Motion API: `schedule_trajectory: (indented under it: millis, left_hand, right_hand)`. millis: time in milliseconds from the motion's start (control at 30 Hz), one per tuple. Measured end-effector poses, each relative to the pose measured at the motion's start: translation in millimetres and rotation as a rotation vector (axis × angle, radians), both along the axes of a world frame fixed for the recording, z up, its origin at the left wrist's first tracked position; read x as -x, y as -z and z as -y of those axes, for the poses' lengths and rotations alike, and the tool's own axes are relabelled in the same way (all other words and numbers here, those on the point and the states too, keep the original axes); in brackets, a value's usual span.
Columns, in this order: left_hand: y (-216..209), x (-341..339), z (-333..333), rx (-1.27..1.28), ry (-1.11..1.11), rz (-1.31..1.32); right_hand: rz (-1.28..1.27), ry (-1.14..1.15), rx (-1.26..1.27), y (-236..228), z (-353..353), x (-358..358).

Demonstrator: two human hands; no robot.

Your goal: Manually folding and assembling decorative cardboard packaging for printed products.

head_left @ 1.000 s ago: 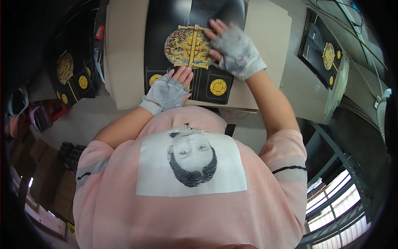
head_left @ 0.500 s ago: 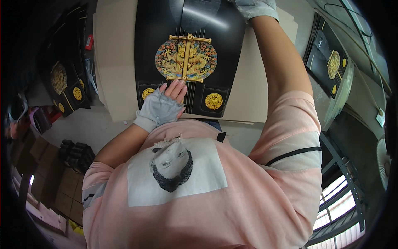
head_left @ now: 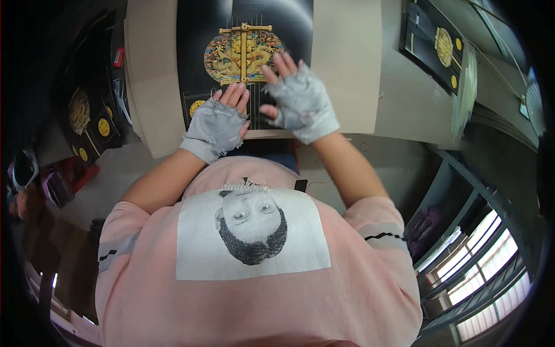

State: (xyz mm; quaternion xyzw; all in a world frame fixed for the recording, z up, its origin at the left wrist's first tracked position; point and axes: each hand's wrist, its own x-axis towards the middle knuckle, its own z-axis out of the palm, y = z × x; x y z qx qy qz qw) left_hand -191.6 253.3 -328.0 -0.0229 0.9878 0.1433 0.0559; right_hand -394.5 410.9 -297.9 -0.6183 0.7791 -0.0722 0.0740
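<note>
A glossy black printed sheet [head_left: 191, 43] lies before me, bearing a round multicoloured dragon emblem crossed by gold bars. Beneath it is a larger beige cardboard sheet [head_left: 350, 75]. My left hand [head_left: 217, 126], in a grey fingerless glove, rests flat near the black sheet's lower edge, fingers extended toward the emblem. Over the sheet's lower right part is my right hand [head_left: 303, 104], gloved alike, fingers spread and slightly blurred; whether it touches the surface I cannot tell. Neither hand grips anything. The right glove hides the sheet's lower right corner.
Black sheets with gold prints [head_left: 87, 110] lie at the left, with a small red object [head_left: 118, 56] close by. Another black printed sheet [head_left: 425, 40] sits at the right, beside a pale stack [head_left: 464, 98]. A metal rack [head_left: 462, 179] stands at the lower right.
My right hand has come from the far upper right down over the sheet's lower right part. The left hand stays near the lower edge. My view has shifted somewhat.
</note>
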Motion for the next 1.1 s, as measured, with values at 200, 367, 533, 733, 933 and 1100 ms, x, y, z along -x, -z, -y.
schedule_trajectory:
  millis: [200,367,533,733,933,1100]
  left_hand:
    - [-4,0,4,-0.015,0.004,-0.002]
    - [2,0,5,-0.029,0.014,0.035]
    - [4,-2,5,-0.042,0.035,0.068]
    - [16,-8,2,-0.026,0.025,0.032]
    - [23,-13,-4,0.0,-0.009,0.003]
    - [11,-8,-7,-0.008,-0.046,0.016]
  right_hand:
    - [0.182,0.03,-0.142,-13,-47,-68]
    - [0.273,-0.005,-0.106,-11,-55,-59]
    - [0.101,-0.13,-0.176,-13,0,13]
    - [-0.149,-0.127,-0.025,0,100,129]
    - [-0.043,-0.117,-0.156,-30,185,188]
    - [-0.103,-0.143,0.035,-13,200,226]
